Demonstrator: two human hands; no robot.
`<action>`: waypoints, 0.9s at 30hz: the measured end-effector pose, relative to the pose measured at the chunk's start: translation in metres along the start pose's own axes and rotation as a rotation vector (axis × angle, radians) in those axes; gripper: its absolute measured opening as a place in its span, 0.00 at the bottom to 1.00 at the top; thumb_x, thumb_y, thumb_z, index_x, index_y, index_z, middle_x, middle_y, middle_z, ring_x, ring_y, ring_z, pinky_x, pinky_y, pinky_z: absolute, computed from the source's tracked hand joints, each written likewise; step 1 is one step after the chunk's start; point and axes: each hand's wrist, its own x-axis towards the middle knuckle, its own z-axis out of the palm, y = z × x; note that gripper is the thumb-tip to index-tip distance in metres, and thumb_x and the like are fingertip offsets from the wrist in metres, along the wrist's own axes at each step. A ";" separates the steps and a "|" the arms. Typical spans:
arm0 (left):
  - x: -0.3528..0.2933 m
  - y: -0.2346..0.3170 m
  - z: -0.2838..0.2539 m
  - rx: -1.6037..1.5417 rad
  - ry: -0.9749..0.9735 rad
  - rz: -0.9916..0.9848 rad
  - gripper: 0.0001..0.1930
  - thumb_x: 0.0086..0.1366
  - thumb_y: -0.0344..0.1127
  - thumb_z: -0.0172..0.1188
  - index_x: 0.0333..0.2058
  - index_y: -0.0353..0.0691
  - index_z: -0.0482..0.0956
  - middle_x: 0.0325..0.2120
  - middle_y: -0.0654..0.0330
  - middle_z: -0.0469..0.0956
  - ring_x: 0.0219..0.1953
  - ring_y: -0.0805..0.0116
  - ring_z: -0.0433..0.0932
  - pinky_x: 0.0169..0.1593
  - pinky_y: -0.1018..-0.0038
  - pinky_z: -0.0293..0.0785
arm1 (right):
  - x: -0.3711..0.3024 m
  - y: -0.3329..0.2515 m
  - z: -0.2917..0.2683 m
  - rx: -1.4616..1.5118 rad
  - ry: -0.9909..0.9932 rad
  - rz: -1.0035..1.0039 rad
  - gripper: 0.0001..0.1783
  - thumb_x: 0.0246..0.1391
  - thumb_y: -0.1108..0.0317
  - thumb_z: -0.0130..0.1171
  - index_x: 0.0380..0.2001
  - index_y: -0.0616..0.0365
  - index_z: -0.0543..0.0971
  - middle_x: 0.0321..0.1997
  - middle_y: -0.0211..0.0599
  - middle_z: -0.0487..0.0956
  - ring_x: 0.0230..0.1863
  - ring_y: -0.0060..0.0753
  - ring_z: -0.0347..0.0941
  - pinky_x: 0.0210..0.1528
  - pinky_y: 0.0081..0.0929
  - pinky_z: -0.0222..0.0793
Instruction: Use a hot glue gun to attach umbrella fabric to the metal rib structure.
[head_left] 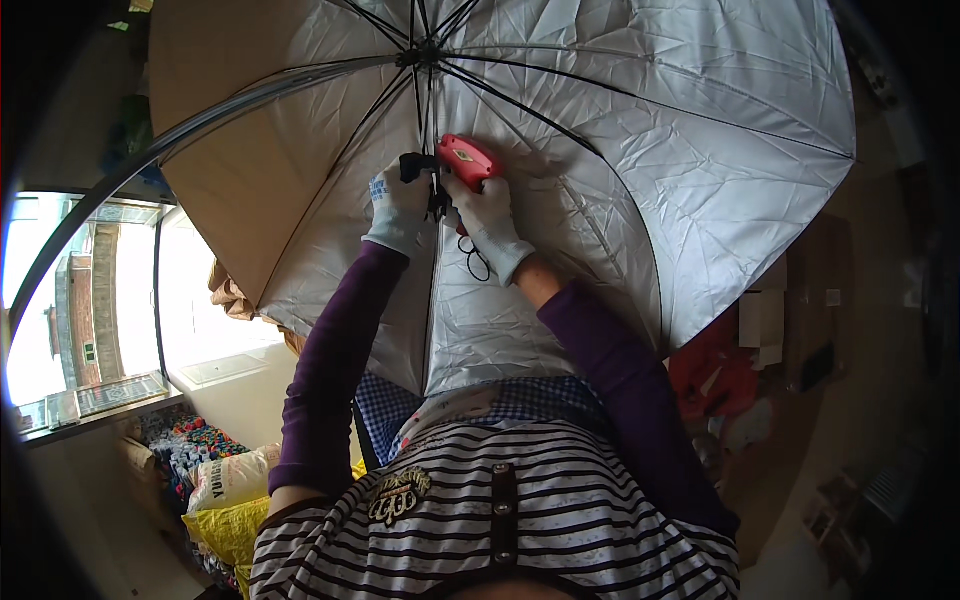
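An opened umbrella (540, 320) with a silvery underside spreads in front of me, its black ribs fanning from a hub (424, 56) at the top. My left hand (397, 212), in a white glove, is closed on a small black piece (415, 167) beside the ribs; its exact kind is unclear. In my gloved right hand (487, 216) is a red hand-held tool (468, 158) with a pale label, its working end close to my left fingers. Thin black loops (474, 262) hang below the right hand. The fingertips partly hide where both hands meet.
A curved dark tube (190, 130) arches from the left toward the hub. Bright windows (110, 300) stand at the left, above a white sack (230, 478) and a yellow sack (225, 530). Red material (712, 380) lies beyond my right arm.
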 end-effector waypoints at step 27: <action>-0.007 0.003 0.007 -0.034 0.079 0.055 0.08 0.55 0.36 0.60 0.33 0.42 0.83 0.24 0.53 0.81 0.27 0.57 0.81 0.33 0.67 0.75 | 0.011 0.009 -0.011 0.124 -0.076 0.023 0.10 0.51 0.64 0.63 0.28 0.60 0.79 0.23 0.25 0.75 0.23 0.18 0.71 0.26 0.24 0.68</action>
